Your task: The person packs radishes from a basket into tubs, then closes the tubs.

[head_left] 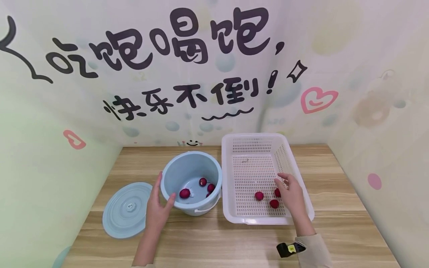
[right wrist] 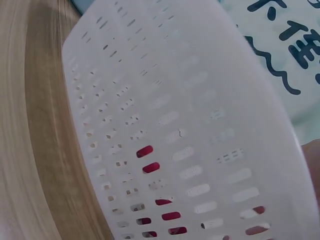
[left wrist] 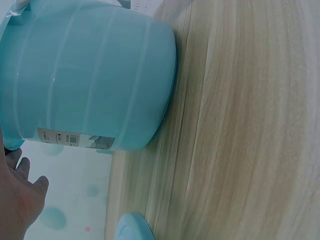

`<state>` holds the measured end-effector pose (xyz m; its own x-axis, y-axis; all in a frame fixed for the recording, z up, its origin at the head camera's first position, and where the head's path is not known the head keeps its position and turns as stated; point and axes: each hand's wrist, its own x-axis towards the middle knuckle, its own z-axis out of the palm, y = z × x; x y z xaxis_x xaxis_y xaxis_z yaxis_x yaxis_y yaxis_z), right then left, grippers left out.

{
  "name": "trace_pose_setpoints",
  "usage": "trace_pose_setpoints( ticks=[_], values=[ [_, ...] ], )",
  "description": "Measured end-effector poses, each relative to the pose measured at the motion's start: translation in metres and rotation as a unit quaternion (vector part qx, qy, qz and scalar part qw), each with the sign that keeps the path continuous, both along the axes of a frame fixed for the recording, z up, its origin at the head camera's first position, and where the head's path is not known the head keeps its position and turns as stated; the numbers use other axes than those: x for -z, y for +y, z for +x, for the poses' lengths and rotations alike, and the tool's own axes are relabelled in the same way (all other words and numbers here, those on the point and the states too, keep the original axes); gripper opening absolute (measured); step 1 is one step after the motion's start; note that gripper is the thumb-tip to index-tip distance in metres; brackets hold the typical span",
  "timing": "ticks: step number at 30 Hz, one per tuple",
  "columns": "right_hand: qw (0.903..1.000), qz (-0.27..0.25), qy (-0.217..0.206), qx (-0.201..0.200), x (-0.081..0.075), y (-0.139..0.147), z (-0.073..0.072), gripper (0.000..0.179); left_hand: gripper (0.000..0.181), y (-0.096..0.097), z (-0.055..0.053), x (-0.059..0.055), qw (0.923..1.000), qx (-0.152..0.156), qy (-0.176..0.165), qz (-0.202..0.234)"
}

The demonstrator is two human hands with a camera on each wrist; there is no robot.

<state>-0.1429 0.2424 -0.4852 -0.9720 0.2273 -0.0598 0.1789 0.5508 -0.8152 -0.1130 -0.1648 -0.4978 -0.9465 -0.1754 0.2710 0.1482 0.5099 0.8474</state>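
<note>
My left hand (head_left: 157, 212) rests against the near left side of a light blue bucket (head_left: 174, 167), its fingers extended along the outside and the thumb at the rim. Inside the bucket lie several round dark red fruits (head_left: 184, 193), some with thin stems. Over the right part of a white perforated basket (head_left: 228, 178) hovers my right hand (head_left: 292, 195), fingers loosely bent and nothing visible between them. Below it on the basket floor are red fruits (head_left: 259, 195), one partly covered by the hand. Through the slots in the right wrist view, red fruit (right wrist: 151, 167) shows.
A round light blue lid (head_left: 117, 212) lies on the wooden table (head_left: 207, 242), left of the bucket. A small stem-like bit (head_left: 245, 161) sits at the back of the basket. Behind the table rises a printed wall (head_left: 151, 130). A dark band (head_left: 291, 249) is at the right wrist.
</note>
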Motion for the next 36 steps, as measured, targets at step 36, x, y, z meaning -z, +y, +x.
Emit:
trace_pose_setpoints(
  ticks=[36],
  values=[
    [0.9721, 0.063, -0.16, -0.16, 0.016, -0.009, -0.005, 0.019, 0.079, -0.001, -0.001, 0.003, 1.0, -0.002, -0.003, 0.003]
  ],
)
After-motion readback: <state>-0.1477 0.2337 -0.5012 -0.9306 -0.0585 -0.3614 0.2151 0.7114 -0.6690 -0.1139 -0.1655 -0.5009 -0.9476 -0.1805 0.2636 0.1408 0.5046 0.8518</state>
